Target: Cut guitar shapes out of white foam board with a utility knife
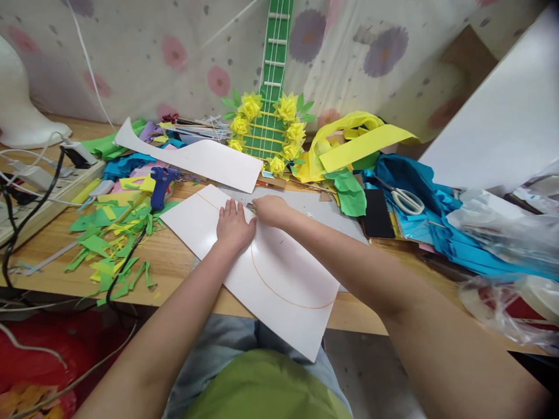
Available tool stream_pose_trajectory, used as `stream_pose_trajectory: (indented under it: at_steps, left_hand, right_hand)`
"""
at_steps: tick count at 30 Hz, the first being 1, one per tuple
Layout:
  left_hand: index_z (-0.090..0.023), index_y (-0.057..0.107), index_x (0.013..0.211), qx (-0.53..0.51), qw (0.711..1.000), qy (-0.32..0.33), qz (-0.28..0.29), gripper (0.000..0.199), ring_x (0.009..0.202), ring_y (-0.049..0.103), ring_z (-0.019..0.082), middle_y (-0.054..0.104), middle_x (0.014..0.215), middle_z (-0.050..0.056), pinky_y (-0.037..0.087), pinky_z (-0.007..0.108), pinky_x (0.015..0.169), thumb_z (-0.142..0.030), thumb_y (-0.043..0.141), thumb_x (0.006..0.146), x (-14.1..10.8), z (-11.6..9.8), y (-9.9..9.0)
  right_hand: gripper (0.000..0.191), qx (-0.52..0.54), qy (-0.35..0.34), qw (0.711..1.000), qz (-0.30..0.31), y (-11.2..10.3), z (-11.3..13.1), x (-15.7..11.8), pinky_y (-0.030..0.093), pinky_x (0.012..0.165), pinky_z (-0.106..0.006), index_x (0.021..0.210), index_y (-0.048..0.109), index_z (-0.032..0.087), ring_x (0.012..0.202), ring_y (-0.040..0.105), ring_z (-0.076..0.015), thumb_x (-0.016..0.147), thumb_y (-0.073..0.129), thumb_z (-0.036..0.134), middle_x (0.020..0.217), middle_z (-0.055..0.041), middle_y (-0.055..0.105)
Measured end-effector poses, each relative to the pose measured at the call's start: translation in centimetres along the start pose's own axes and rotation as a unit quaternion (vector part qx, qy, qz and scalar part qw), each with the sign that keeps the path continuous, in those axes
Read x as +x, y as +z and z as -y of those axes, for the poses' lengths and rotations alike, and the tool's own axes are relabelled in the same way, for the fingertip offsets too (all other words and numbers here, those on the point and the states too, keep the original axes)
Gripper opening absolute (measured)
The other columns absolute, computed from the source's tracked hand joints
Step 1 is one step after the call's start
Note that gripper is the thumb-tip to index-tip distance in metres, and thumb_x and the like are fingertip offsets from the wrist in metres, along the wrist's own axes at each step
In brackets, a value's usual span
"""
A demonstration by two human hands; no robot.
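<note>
From here I can't identify the slim tool (251, 206) mostly hidden by the bare right hand (269, 210); at twelve o'clock, my view crops the green, white-fretted guitar neck (274, 52).

I looked down through the head camera on a pale wooden bench (174, 256). A grey mat (327, 209) lay flat at its middle, and across that I saw a white board (271, 267), one corner jutting past the front edge. Toward the left end I made out a power strip (91, 169) and, by the back left corner, a white foam form (21, 110). Green and yellow scraps (96, 244) littered the wood between strip and board. Crumpled blue material (406, 171) lay toward the right end.
</note>
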State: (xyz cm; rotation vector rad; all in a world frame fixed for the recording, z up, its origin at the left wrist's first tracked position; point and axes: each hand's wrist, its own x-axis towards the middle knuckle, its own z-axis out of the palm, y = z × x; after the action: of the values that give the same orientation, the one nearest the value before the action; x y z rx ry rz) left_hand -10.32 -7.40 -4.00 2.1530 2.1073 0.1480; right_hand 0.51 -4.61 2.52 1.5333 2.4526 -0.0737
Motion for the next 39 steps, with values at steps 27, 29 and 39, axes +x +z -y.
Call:
stream_pose_trajectory:
  at_steps: [27,29,39]
  left_hand:
    - [-0.005,0.029,0.139,-0.02,1.0,0.001,-0.021,0.068,0.138,0.013,0.023,0.022,0.148,0.014,0.012,0.038,0.113,-0.047,0.031,0.085,0.1,0.2,0.4]
    - [-0.004,0.029,0.139,-0.02,1.0,0.001,-0.018,0.068,0.138,0.013,0.024,0.022,0.148,0.015,0.012,0.039,0.112,-0.047,0.031,0.086,0.1,0.2,0.3]
    - [-0.002,0.028,0.139,-0.022,1.0,0.0,-0.014,0.069,0.138,0.013,0.025,0.02,0.148,0.017,0.011,0.039,0.113,-0.046,0.031,0.086,0.0,0.2,0.2]
  right_hand:
    - [0.038,-0.068,-0.105,0.989,0.075,-1.8,-2.8,-2.0,0.038,0.067,-0.028,0.12,0.057,0.021,0.094,0.059,-0.0236,0.083,0.05,0.026,0.104,-0.0107,0.066]
    - [0.04,-0.066,-0.097,0.99,0.082,-2.0,-2.8,-2.1,0.038,0.066,-0.027,0.122,0.056,0.022,0.094,0.059,-0.023,0.082,0.051,0.026,0.104,-0.0099,0.066]
    - [0.037,-0.069,-0.11,0.987,0.091,-2.3,-3.5,-2.4,0.035,0.062,-0.025,0.119,0.058,0.023,0.087,0.06,-0.0201,0.084,0.048,0.026,0.098,-0.0075,0.068]
